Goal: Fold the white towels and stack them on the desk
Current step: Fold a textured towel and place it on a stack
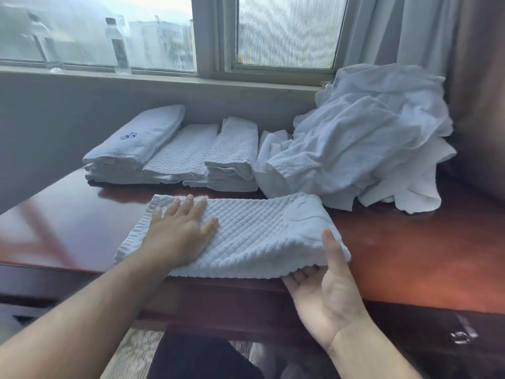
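Observation:
A white waffle-textured towel [254, 233], folded into a long strip, lies across the front of the red-brown desk [410, 255]. My left hand [180, 231] presses flat on its left part, fingers straight. My right hand [325, 280] grips the towel's near right corner, with the thumb on top and the fingers underneath at the desk edge. Behind it, stacks of folded white towels [175, 154] sit side by side against the wall. A heap of unfolded white towels [363, 143] is piled at the back right.
Two clear plastic bottles [117, 45] stand on the window sill at the back left. A grey curtain [404, 28] hangs behind the heap. A dark drawer front with a metal handle [461, 336] is below the desk edge on the right.

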A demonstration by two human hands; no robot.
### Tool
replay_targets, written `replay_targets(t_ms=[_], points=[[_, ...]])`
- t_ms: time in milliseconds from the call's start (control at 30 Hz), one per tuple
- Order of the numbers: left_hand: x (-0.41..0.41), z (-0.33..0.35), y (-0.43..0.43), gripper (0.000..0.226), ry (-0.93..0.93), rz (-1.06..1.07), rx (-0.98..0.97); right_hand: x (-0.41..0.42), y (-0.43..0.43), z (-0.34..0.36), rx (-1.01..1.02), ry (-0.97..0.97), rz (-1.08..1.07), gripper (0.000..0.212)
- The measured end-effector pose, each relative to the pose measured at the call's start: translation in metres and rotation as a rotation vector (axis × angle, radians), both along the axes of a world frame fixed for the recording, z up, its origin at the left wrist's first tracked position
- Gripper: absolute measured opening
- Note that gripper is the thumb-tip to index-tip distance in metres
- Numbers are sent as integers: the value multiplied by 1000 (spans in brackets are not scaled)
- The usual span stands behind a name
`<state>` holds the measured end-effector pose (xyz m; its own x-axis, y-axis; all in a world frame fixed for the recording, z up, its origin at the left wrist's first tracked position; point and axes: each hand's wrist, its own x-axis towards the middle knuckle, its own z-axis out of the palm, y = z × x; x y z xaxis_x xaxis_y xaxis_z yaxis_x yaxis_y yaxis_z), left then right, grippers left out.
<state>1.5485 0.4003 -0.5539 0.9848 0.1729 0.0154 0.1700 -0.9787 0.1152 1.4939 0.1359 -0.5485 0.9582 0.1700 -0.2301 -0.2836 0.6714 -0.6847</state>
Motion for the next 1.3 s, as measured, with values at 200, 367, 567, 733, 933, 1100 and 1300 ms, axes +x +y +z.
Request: replay_targets(t_ms=[200, 367, 567, 733, 933, 1100, 1300], points=[[-2, -1, -1, 72, 2, 4, -16, 0, 40, 7, -177, 68, 23, 54], [-9, 1, -4, 71, 21, 25, -44, 14, 63, 6, -239, 97, -239, 18], [-19, 8, -7, 73, 88, 12, -116, 6, 63, 13, -444, -120, -296, 27], [-17, 46, -3, 81, -56, -213, -583, 29, 51, 61, -561, -518, -100, 21], [-5, 73, 26, 109, -173, -207, -996, 83, 38, 117, -435, -636, 231, 24], [9, 71, 38, 45, -130, -389, -1194, 118, 52, 128, -356, -706, 273, 43], [26, 44, 46, 30, -252, -309, -1334, 160, 71, 124, -414, -734, 219, 28]])
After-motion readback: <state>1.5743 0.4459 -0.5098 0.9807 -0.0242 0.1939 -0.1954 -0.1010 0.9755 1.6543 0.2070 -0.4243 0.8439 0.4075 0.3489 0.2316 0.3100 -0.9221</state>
